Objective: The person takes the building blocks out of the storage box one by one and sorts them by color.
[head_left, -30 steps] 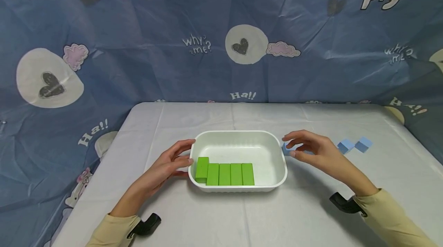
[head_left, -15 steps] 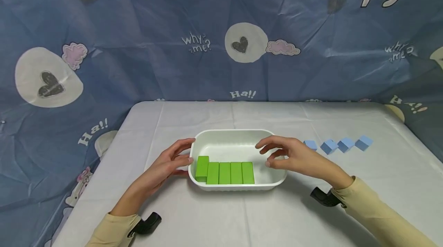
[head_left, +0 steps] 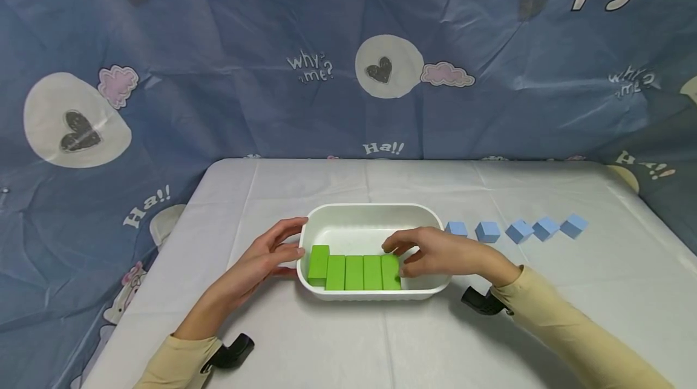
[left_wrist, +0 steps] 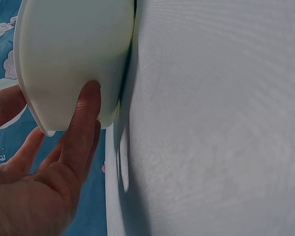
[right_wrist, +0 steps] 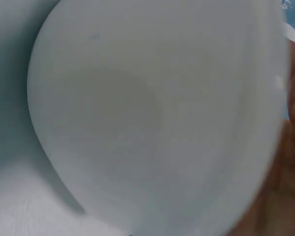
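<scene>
- Blue printed fabric [head_left: 272,123] fills the left edge and runs across the back, behind a counter [head_left: 327,340] covered in white cloth.
- Left sleeve [head_left: 176,362], pale yellow, with a black wrist piece [head_left: 231,353] at its cuff.
- Left hand [head_left: 262,257] holds the left end of the white tray [head_left: 348,236]: in the left wrist view one finger lies along the outer wall, while another digit reaches the rim.
- The tray sits on the counter between the two hands, its long sides running left to right.
- Inside it, along the near wall, are five green blocks [head_left: 354,273]. The leftmost sits slightly farther back, its near face showing; the other four lie side by side.
- Right hand [head_left: 435,251] is over the tray's right half, fingers bent, thumb at the right edge of the last green block. Whether it grips that block cannot be told; the right wrist view shows mostly the tray's blurred outer wall.
- Five blue blocks [head_left: 487,232] stand in a line on the counter, the first just beside the tray's right end.
- Right sleeve [head_left: 566,331], also pale yellow, comes in from the lower right.
</scene>
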`<state>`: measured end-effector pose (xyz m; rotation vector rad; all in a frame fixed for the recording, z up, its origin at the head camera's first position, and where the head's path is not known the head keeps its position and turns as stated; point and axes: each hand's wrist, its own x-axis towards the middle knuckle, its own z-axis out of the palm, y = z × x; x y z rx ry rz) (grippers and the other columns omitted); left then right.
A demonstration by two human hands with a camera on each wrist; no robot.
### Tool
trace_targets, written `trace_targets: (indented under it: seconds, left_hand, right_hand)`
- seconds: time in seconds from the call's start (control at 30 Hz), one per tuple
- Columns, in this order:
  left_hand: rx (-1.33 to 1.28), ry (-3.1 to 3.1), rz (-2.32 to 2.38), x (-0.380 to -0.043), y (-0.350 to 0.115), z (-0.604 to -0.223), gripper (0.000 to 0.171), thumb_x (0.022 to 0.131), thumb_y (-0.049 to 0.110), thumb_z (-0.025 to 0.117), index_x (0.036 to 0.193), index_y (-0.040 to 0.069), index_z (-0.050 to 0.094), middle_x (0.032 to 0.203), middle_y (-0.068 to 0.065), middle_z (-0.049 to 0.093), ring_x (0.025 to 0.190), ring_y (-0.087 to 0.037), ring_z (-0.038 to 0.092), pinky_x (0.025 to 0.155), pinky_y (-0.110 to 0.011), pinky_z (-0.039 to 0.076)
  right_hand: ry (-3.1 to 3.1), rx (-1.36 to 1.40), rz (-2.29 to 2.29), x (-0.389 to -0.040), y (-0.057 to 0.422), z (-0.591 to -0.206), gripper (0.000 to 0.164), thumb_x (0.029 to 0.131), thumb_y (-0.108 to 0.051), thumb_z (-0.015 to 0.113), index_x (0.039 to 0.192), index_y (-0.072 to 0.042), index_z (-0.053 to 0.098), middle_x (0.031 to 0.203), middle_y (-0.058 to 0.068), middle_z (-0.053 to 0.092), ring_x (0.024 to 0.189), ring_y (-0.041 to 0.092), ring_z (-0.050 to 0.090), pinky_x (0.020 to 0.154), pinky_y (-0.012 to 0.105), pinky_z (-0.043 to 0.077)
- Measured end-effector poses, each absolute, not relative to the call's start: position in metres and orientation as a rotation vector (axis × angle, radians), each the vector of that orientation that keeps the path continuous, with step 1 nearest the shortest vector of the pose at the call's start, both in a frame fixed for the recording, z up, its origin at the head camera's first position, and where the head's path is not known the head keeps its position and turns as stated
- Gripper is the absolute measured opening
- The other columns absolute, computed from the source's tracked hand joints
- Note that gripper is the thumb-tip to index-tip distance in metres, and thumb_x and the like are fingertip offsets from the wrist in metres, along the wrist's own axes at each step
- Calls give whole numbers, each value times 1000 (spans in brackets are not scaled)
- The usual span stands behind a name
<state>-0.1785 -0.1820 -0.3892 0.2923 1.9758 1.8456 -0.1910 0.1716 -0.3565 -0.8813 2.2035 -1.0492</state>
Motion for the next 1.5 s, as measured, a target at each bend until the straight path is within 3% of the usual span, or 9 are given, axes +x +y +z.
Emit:
trace_targets:
  seconds: [0.33, 0.5, 1.0, 1.5]
  left_hand:
    - [297, 1979, 1842, -180, -181, -390, 58, 95, 20, 66, 147, 23, 40, 151, -3, 38, 124, -29, 54, 87, -46, 52]
    - [278, 1980, 1837, -179, -179, -389, 57, 95, 19, 67, 146, 26, 42, 150, 0, 39, 124, -27, 54, 87, -46, 52]
    - [308, 1996, 1827, -181, -180, -390, 60, 95, 21, 67, 147, 23, 40, 151, -5, 38, 123, -30, 54, 86, -46, 52]
    - [302, 2013, 1812, -180, -183, -392, 59, 96, 22, 66, 148, 25, 39, 152, -4, 37, 125, -29, 53, 87, -46, 52]
  right_hand:
    - [2231, -918, -914, -195, 167, -355, 36, 89, -18, 73, 122, -7, 64, 108, -3, 67, 102, 17, 64, 87, 28, 51]
    - [2189, -892, -993, -195, 168, -358, 35, 89, -15, 73, 122, -9, 63, 116, 0, 63, 104, 19, 64, 89, 29, 51]
    - [2060, -936, -1140, -201, 172, -361, 36, 89, -10, 70, 124, -10, 61, 126, 8, 58, 107, 27, 61, 87, 36, 52]
    - [2126, -977, -1216, -200, 171, -365, 29, 91, -5, 66, 120, -9, 66, 117, 2, 64, 106, 25, 61, 93, 42, 48]
